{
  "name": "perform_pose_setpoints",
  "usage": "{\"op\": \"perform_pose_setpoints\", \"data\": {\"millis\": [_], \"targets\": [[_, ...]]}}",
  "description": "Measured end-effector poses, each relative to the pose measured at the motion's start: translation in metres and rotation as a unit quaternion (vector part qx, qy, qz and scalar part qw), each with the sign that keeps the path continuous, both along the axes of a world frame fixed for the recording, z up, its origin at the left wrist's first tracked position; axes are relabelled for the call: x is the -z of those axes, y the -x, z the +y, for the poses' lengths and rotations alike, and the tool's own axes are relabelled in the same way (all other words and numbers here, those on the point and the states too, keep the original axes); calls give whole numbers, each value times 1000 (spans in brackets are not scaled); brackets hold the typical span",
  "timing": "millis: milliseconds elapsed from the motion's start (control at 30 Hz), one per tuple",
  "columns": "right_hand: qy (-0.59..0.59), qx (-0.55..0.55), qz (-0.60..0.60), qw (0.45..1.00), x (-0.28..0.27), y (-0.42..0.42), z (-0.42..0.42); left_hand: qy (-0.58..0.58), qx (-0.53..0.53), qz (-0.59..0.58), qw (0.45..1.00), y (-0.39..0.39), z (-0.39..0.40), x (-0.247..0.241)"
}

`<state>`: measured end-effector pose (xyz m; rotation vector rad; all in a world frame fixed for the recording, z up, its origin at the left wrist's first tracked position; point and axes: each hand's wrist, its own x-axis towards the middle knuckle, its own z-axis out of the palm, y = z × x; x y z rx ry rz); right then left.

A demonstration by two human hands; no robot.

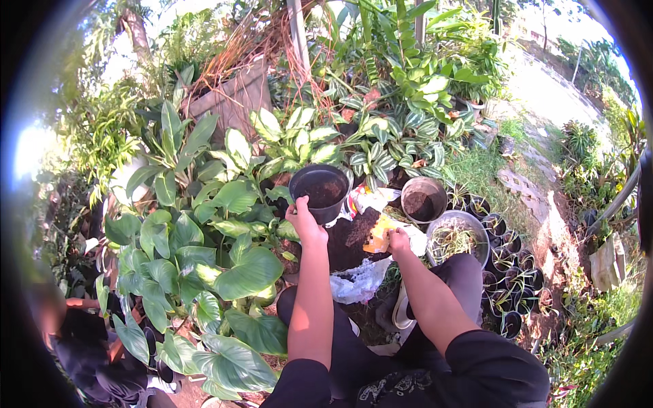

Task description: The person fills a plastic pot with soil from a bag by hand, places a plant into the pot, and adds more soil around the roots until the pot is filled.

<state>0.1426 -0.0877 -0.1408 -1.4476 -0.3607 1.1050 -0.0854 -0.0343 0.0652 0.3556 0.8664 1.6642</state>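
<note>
My left hand (308, 224) grips the near rim of a black plastic pot (334, 206), thumb over the edge. Dark soil shows in the bottom of this pot, which is raised and tilted towards me. Below it lies an open plastic sack (359, 283) with dark potting soil (347, 245) in its mouth. My right hand (399, 240) pinches a yellow plastic piece (378, 235) at the sack's right side, with soil against it. Whether that piece is a scoop or part of the sack, I cannot tell.
A brown pot with soil (422, 200) and a basin of grassy cuttings (456, 235) stand right of the sack. Several small black pots of seedlings (507, 275) crowd farther right. Broad-leaved plants (245, 275) press in on the left. Another person (97, 352) is at lower left.
</note>
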Motion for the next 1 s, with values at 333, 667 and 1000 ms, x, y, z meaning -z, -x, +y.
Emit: {"op": "perform_pose_setpoints", "data": {"millis": [333, 667, 1000], "targets": [[-62, -67, 3, 996, -108, -49, 66, 4, 16, 37, 999, -9, 5, 3], [-161, -5, 0, 987, -187, -98, 74, 50, 135, 90, 985, -29, -7, 46], [-198, -22, -53, 979, -207, -74, 76, 44, 156, 72, 984, -50, 13, 73]]}}
